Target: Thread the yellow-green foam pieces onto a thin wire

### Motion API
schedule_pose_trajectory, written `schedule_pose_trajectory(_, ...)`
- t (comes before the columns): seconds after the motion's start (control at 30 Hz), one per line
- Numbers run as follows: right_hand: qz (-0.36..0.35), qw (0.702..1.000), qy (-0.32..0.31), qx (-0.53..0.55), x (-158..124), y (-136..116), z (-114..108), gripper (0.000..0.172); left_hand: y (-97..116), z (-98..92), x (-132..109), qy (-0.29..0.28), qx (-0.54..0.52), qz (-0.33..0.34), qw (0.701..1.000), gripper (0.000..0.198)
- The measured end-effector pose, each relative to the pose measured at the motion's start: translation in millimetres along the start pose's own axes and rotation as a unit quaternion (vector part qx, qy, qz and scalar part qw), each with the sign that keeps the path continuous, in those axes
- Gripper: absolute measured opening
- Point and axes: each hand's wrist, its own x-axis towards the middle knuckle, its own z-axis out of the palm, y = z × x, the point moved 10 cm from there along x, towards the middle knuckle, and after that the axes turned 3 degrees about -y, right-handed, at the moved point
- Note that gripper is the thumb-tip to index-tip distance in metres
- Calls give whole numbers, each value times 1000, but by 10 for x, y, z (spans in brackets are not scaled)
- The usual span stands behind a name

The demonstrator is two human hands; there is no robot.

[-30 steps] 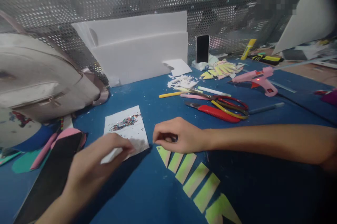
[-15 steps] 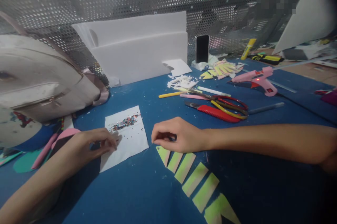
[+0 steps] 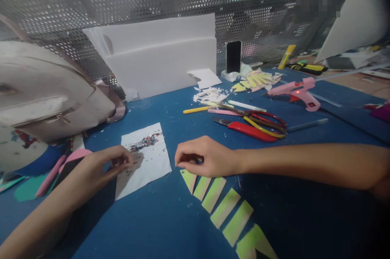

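Observation:
My left hand [image 3: 102, 165] rests at the left edge of a white paper sheet [image 3: 149, 161], fingertips pinched together just below a small heap of coloured glitter [image 3: 144, 142]. What the pinch holds is too small to see. My right hand [image 3: 202, 156] lies curled on the blue table [image 3: 170, 218], fingers closed over something dark that I cannot make out. It sits just above the top end of a row of several yellow-green paper strips [image 3: 227, 206], right of the white sheet.
A pale backpack [image 3: 45, 92] stands at the left, white foam boards [image 3: 158, 56] at the back. Behind my right hand lie a red cutter [image 3: 248, 129], scissors [image 3: 265, 121], pencils [image 3: 198, 109], a pink glue gun [image 3: 297, 90] and an upright phone [image 3: 234, 57]. Pink and teal shapes [image 3: 48, 173] lie at left.
My left hand let go of the paper's lifted lower corner and moved left and up to the glitter heap. The paper now lies flat. My right hand stayed put.

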Motion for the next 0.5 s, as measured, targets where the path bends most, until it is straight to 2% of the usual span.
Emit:
schedule_pose_trajectory(0.07, 3, 1000, 10, 0, -1, -3, -20, 7, 65, 87, -19, -39, 11, 5, 999, 19)
schedule_pose_trajectory(0.17, 5, 999, 36, 9, -9, -24, -76, 7, 171, 140, -101, 4, -79, -6, 997, 13)
schedule_pose_trajectory(0.33, -15, 997, 71, 17, -36, -102, -146, 2, 421, 554, -294, 23, -241, -47, 969, 7)
schedule_pose_trajectory(0.43, -39, 997, 60, -8, -41, -147, -115, 4, 448, 741, -352, 27, -328, -93, 940, 7)
schedule_pose_trajectory(0.5, -54, 997, 52, -23, -44, -166, -91, 4, 439, 781, -356, 30, -359, -102, 927, 11)
